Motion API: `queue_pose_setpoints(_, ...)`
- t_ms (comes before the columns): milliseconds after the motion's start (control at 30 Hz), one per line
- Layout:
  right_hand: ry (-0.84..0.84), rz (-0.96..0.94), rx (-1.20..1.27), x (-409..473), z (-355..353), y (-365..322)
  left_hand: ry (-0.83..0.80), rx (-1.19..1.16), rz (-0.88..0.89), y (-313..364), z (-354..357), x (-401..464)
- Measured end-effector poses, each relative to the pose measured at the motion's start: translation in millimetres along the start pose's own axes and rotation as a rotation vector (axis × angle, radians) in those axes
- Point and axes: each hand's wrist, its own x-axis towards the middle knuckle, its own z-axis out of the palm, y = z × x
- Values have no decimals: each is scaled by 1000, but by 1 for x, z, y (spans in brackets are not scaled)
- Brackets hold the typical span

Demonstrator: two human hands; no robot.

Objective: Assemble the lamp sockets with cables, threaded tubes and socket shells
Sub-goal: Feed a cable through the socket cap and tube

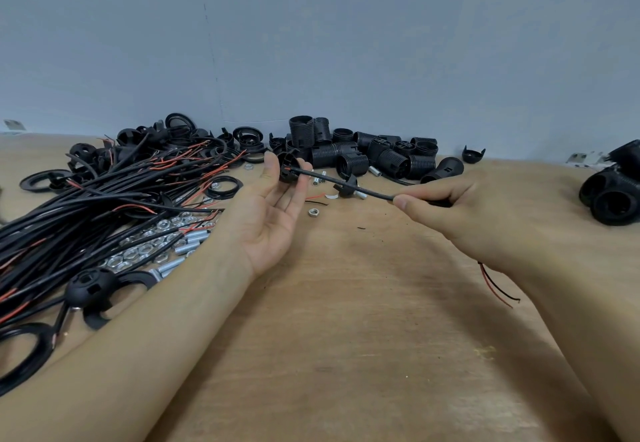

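Left fingers (273,171) pinch socket cap (288,172); right fingers (412,198) pinch cable (346,188)

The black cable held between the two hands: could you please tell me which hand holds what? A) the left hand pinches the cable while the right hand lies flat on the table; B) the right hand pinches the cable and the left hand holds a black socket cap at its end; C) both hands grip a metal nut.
B: the right hand pinches the black cable, whose far end enters the black socket cap in the left hand's fingers.
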Motion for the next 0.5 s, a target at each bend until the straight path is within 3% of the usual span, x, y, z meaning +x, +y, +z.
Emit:
queue_pose_setpoints(233, -63, 18, 62, 6, 5, 18, -10, 34, 33, 2, -1, 0)
queue_pose_setpoints(500, 29, 137, 211, 7, -2, 18, -75, 312, 142, -5, 0, -2)
